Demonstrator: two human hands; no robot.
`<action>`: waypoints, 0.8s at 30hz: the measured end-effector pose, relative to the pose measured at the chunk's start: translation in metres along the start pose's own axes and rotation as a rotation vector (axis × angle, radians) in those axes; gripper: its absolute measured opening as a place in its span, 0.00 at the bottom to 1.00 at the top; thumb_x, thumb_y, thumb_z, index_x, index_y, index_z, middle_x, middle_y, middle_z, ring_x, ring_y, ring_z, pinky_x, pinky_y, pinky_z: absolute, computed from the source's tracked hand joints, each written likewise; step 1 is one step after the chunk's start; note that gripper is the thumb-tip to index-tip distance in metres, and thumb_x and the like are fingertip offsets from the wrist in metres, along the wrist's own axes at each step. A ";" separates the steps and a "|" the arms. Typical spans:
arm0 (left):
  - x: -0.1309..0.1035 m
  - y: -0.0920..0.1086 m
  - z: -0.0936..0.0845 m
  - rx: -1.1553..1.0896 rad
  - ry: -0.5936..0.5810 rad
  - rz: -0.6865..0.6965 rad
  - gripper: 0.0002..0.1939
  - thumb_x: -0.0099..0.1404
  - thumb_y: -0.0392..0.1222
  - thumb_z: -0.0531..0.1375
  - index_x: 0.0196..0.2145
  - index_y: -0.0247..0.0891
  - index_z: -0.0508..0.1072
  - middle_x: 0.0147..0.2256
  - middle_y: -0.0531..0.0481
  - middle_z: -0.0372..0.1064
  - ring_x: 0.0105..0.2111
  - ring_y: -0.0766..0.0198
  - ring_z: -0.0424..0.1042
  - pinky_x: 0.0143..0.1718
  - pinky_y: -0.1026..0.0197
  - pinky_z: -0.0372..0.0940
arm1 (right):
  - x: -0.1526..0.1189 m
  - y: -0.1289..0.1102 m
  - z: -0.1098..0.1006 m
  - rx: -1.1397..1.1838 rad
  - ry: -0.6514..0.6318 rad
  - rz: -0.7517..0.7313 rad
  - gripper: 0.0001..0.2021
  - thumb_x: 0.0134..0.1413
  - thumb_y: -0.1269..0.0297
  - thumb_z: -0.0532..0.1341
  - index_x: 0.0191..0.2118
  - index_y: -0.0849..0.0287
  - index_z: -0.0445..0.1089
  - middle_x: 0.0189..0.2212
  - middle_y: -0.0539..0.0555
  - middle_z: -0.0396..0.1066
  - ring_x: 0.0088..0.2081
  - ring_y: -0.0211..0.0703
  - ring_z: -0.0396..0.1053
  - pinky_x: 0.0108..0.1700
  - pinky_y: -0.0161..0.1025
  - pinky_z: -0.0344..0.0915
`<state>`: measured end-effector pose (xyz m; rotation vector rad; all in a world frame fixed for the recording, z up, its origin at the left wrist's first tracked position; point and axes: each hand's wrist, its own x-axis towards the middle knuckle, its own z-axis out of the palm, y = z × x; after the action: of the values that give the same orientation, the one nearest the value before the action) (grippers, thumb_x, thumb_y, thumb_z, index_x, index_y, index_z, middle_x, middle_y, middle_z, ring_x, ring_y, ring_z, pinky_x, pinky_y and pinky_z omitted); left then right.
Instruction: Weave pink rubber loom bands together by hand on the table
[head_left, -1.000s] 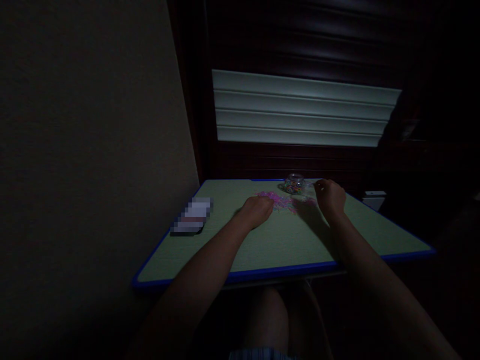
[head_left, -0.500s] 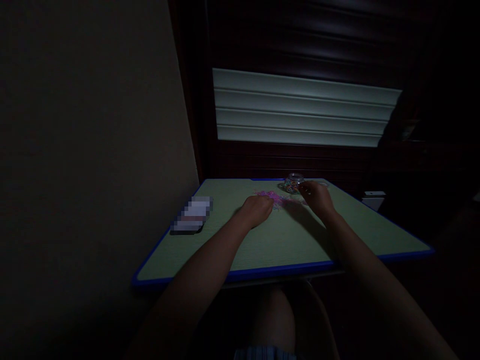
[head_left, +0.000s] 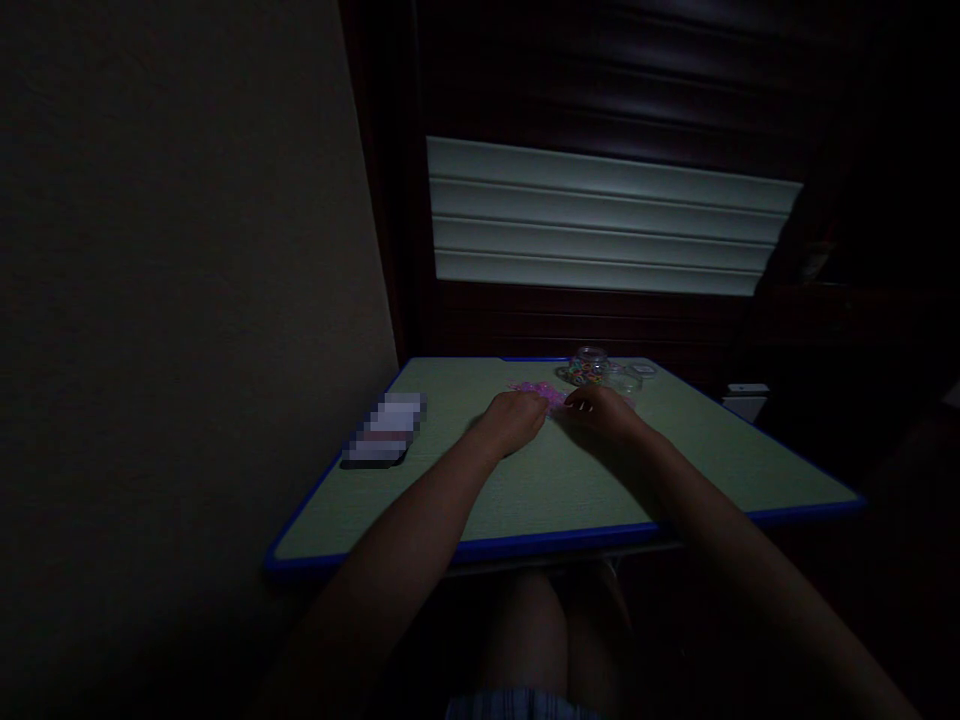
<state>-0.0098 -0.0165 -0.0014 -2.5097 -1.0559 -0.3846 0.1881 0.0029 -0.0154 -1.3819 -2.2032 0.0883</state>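
A loose pink-purple pile of small thin pieces lies on the light green table, too dim for me to tell its kind. My left hand rests at the pile's near left side, fingers curled and closed, their tips hidden from me. On the opposite side, my right hand is low over the table, its bent fingertips drawn together at the pile's right edge. Whatever is between those fingertips is too small to make out. Just behind stands a clear round jar with many-coloured small rings in it.
Beside the jar sit a clear container and a small pale flat item. A blurred-out flat object, dark at its edge, lies at the table's left. Blue edging borders the table; a wall rises on the left.
My right hand has come down and leftward from beside the jar to the pink-purple pile, uncovering the clear container. My left hand has stayed in place.
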 end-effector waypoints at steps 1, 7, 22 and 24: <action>0.000 0.000 0.000 -0.002 -0.001 -0.002 0.15 0.66 0.40 0.44 0.37 0.34 0.68 0.37 0.44 0.70 0.38 0.60 0.69 0.38 0.59 0.63 | 0.000 -0.001 0.000 -0.004 -0.010 -0.002 0.11 0.48 0.68 0.58 0.38 0.63 0.72 0.31 0.56 0.73 0.29 0.38 0.67 0.31 0.32 0.60; 0.000 0.000 0.000 -0.011 -0.024 -0.009 0.13 0.65 0.39 0.46 0.38 0.34 0.69 0.39 0.44 0.70 0.40 0.60 0.69 0.40 0.60 0.62 | -0.002 -0.008 0.003 -0.091 -0.044 -0.032 0.11 0.50 0.65 0.57 0.37 0.61 0.72 0.32 0.55 0.73 0.30 0.38 0.68 0.32 0.31 0.59; 0.000 0.002 -0.003 -0.010 -0.041 -0.031 0.14 0.64 0.39 0.46 0.36 0.34 0.70 0.37 0.44 0.70 0.38 0.60 0.69 0.38 0.60 0.63 | -0.005 -0.019 0.003 -0.192 -0.072 -0.041 0.11 0.52 0.66 0.54 0.37 0.61 0.72 0.34 0.57 0.71 0.33 0.39 0.68 0.36 0.31 0.59; 0.000 0.003 -0.004 -0.011 -0.045 -0.041 0.14 0.64 0.39 0.46 0.36 0.35 0.70 0.37 0.44 0.70 0.38 0.60 0.69 0.39 0.60 0.63 | -0.005 -0.018 0.003 -0.201 -0.075 -0.035 0.11 0.51 0.67 0.54 0.37 0.61 0.72 0.34 0.56 0.71 0.34 0.39 0.68 0.36 0.31 0.59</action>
<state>-0.0080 -0.0197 0.0012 -2.5204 -1.1276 -0.3475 0.1732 -0.0095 -0.0141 -1.4671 -2.3504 -0.0979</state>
